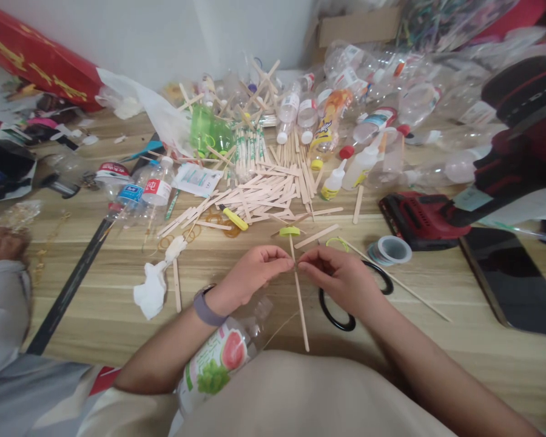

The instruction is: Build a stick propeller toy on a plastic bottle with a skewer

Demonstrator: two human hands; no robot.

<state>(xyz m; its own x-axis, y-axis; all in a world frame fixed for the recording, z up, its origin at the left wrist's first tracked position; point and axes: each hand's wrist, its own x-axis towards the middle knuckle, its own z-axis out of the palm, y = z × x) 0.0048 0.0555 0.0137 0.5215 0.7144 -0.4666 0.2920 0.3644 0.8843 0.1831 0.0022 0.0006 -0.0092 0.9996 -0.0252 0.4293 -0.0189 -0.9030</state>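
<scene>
A thin wooden stick stands out toward me between my hands, with a yellow-green bottle cap at its far end. My left hand pinches the stick near its middle, thumb against fingers. From the other side, my right hand is closed in a pinch right at the stick; what lies between its fingertips is too small to make out. Under my left forearm lies a clear plastic bottle with a fruit label. Black-handled scissors rest partly hidden beneath my right hand.
Craft sticks lie heaped ahead, with a yellow utility knife and glue bottles. Empty bottles crowd the back. At right are a tape roll, red power tool and phone. Another person's hand is at left.
</scene>
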